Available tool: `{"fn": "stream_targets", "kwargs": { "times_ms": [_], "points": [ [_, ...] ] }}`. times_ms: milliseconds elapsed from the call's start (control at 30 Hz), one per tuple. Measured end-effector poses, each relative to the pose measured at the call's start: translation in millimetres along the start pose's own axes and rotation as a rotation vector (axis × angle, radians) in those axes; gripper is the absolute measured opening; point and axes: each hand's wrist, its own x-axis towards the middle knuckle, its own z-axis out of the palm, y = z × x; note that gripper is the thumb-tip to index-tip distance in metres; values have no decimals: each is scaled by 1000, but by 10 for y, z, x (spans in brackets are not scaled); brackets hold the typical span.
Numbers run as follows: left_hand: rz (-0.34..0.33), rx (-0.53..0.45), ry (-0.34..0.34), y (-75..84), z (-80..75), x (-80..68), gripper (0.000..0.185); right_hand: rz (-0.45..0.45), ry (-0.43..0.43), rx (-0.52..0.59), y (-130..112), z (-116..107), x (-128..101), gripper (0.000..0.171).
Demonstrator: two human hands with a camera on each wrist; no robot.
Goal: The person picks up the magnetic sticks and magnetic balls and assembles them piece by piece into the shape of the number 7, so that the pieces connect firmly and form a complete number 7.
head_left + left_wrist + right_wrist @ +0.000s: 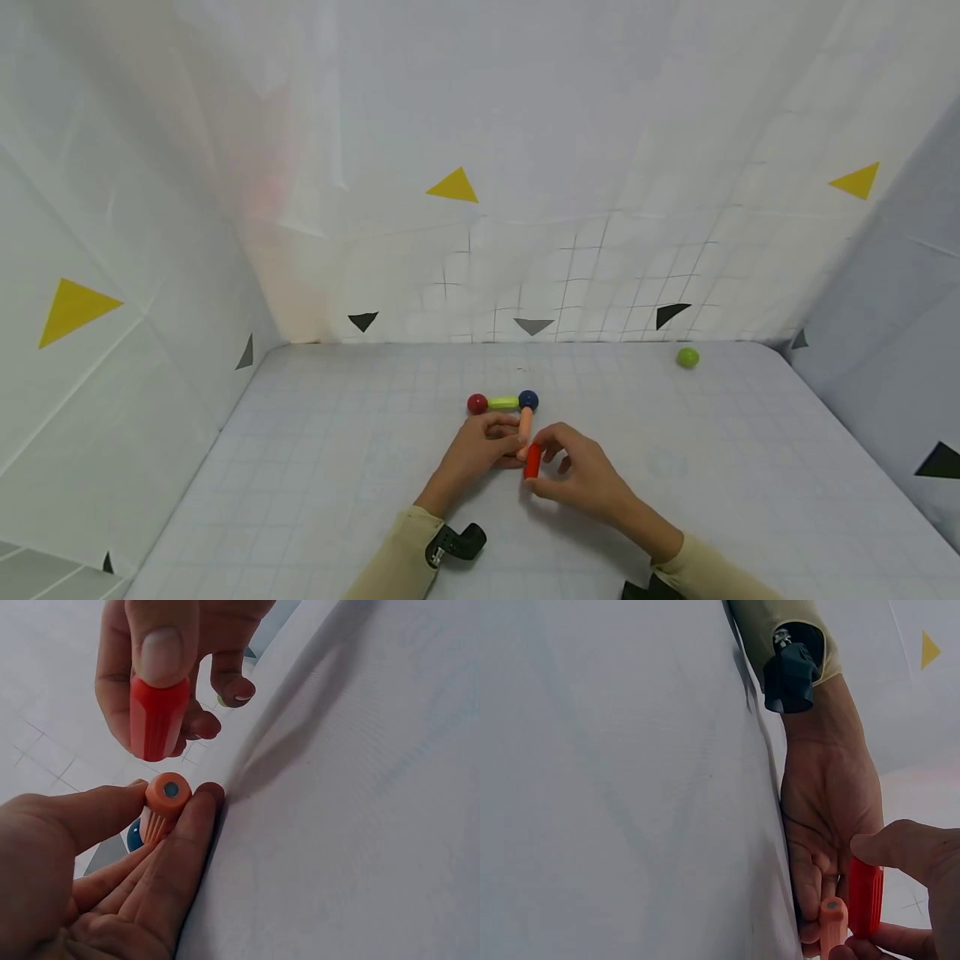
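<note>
My left hand (480, 443) pinches an orange magnetic rod (526, 423) between thumb and fingers, low over the table. A round metallic disc shows in the rod's near end in the left wrist view. At its far end is a dark blue ball (528, 400), joined by a yellow-green rod (503, 402) to a dark red ball (477, 404). With thumb and fingertips, my right hand (583, 477) grips a red rod (159, 720) by its ends. In the left wrist view, the red rod appears slightly apart from the orange rod's near end.
A bright green ball (687, 357) lies near the back right of the white table (337, 467). White sheeting with yellow and dark triangles stands behind and at both sides. A black wrist camera (467, 542) sits at my left cuff.
</note>
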Motion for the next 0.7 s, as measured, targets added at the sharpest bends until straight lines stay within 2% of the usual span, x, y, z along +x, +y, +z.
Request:
{"fn": "stream_targets", "kwargs": {
  "times_ms": [267,700],
  "points": [
    [-1,-38,-13,3,9,-7,37,-1,-43,41,-13,52,-33,51],
    [1,-69,-21,12,11,-2,37,-19,-50,53,-24,101,-47,53]
  ]
}}
